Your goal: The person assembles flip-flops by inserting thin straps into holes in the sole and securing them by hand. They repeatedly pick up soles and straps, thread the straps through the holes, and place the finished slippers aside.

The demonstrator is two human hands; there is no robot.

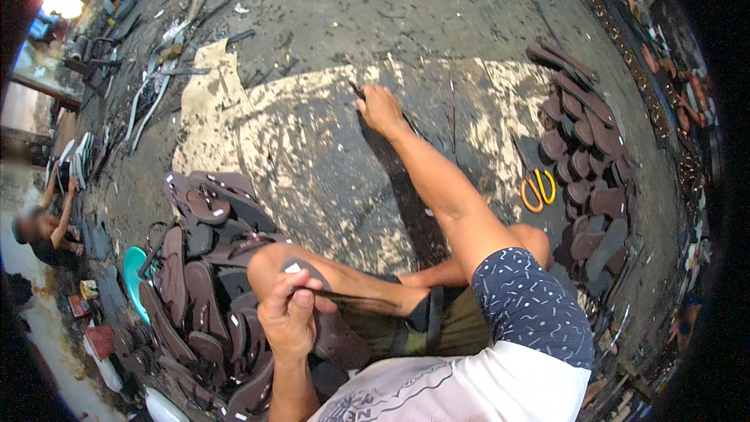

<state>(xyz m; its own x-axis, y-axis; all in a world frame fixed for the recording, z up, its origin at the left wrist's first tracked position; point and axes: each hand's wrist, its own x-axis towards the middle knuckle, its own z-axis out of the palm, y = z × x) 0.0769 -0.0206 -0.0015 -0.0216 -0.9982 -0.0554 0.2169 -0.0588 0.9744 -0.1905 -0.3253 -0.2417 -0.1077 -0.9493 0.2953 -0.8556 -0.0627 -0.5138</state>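
My left hand (291,316) is raised in front of my bent knee, thumb up and fingers curled. It grips a dark brown flip-flop (314,275) with a small white label; much of it is hidden by the hand. My right arm stretches far forward over the worn mat (312,148). There my right hand (381,109) is closed around a thin dark tool (357,90), whose tip pokes out to the left of the fingers. Its exact kind is not clear. Scissors (537,187) with orange-yellow handles lie to the right of my forearm.
Brown flip-flops (205,285) are heaped at my left, beside a turquoise sole (137,285). Stacked brown soles (598,164) lie at my right. A thin dark rod (452,113) rests on the mat. Another person (51,227) sits at the far left.
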